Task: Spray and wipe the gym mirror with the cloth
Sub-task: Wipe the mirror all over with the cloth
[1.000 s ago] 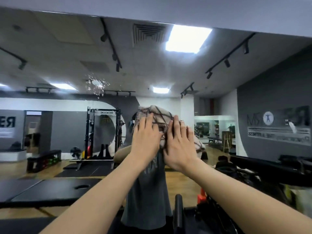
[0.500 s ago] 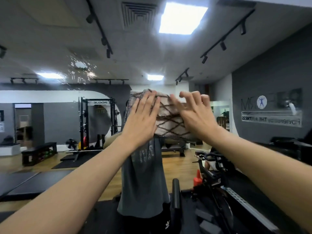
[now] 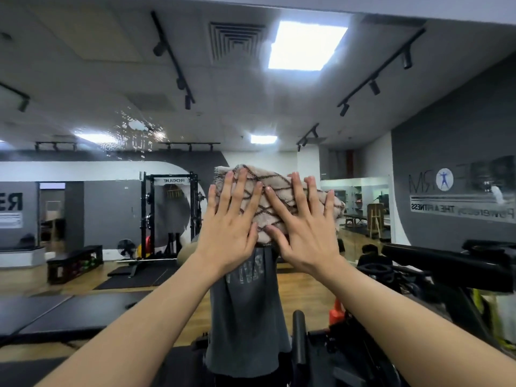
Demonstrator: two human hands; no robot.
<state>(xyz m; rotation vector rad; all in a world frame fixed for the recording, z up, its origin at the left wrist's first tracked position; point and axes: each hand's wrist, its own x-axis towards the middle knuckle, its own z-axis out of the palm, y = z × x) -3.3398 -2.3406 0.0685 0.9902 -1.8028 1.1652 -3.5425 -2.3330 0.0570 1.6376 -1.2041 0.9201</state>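
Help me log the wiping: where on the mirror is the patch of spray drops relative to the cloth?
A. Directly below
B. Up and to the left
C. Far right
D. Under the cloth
B: the spray drops glisten on the mirror above and left of the cloth under both hands.

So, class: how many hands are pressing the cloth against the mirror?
2. The left hand lies flat on the cloth at its left part, the right hand flat on its right part, fingers spread.

Squat rack (image 3: pixel 167 216) — orange cone (image 3: pixel 336 312) (reflected) nearby.
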